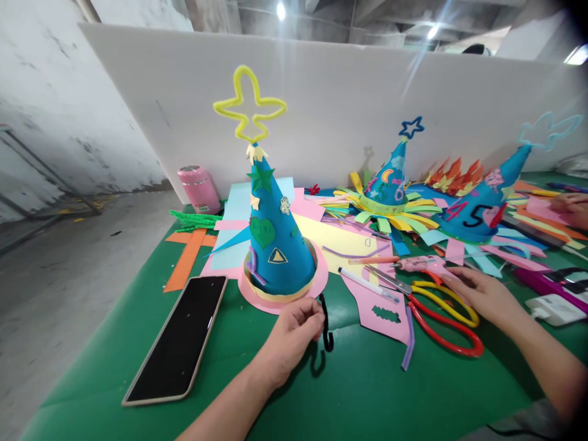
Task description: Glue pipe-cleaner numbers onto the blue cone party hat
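Observation:
My left hand (294, 334) is closed in a pinch on a short black pipe cleaner (326, 323) that stands bent just in front of a blue cone hat (275, 245). The hat has a pink brim, stickers and a yellow pipe-cleaner star (249, 105) on top. My right hand (482, 294) lies on the green table (349, 392) with fingers stretched toward the handles of red-and-yellow scissors (441, 309). A white marker (367, 283) and a pink paper piece (383, 309) lie between my hands.
A black phone (179, 337) lies at the left. Two more blue cone hats (390, 184) (482, 208) stand at the back among coloured paper strips. A pink flask (198, 188) sits by the white board. Another person's hand (569, 208) is at far right.

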`<state>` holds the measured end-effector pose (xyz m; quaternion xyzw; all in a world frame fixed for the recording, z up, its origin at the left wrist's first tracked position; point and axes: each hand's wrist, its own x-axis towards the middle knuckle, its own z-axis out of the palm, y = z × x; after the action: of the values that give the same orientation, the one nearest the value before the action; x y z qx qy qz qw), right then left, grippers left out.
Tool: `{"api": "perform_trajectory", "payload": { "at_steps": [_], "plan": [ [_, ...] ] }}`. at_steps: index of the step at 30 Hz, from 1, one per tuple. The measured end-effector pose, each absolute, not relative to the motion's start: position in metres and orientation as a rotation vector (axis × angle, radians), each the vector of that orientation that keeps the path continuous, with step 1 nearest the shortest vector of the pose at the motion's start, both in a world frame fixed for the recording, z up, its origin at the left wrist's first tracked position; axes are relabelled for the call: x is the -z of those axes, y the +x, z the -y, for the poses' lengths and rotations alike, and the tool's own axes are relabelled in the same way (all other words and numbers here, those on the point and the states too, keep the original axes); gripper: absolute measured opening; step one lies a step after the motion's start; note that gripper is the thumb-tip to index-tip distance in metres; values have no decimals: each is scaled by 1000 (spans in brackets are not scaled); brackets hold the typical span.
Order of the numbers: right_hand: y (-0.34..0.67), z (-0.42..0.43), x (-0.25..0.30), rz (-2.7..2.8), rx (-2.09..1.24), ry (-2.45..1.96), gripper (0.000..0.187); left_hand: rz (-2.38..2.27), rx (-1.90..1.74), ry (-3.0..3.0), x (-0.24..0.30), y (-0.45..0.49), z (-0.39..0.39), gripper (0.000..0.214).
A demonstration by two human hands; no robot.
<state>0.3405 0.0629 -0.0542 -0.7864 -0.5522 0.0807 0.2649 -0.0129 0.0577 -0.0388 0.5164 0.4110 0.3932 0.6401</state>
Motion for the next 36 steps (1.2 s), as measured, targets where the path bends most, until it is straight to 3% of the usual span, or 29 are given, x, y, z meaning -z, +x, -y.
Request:
{"api": "perform_trajectory", "payload": {
  "at_steps": [3, 8, 10, 17, 24, 31, 36],
  "plan": [
    [343, -62, 51, 1532, -354, -2190, 41, -957, -888, 1197, 37, -13, -57, 21],
    [323, -56, 44, 1313, 73, -2156, 40, -947, -884, 1192, 37, -13, -56, 16],
    [300, -53, 36, 1333, 92, -2024, 36, -942, -889, 1185, 38, -12, -55, 16],
    [198, -76, 3, 1761, -351, -1494, 35, -1081, -1049, 1279, 28, -11, -44, 17],
    [131, -135, -13, 1890, -636, -1051, 55, -1575, -1315, 1448, 14, -28, -42, 18],
    [90, -171, -20, 1878, -946, -915, 89, -1795, -1407, 1494, 11, -29, -60, 19],
    [84, -176, -18, 1846, -982, -849, 92, -1957, -1484, 1639, 17, -30, -70, 20]
  ]
}}
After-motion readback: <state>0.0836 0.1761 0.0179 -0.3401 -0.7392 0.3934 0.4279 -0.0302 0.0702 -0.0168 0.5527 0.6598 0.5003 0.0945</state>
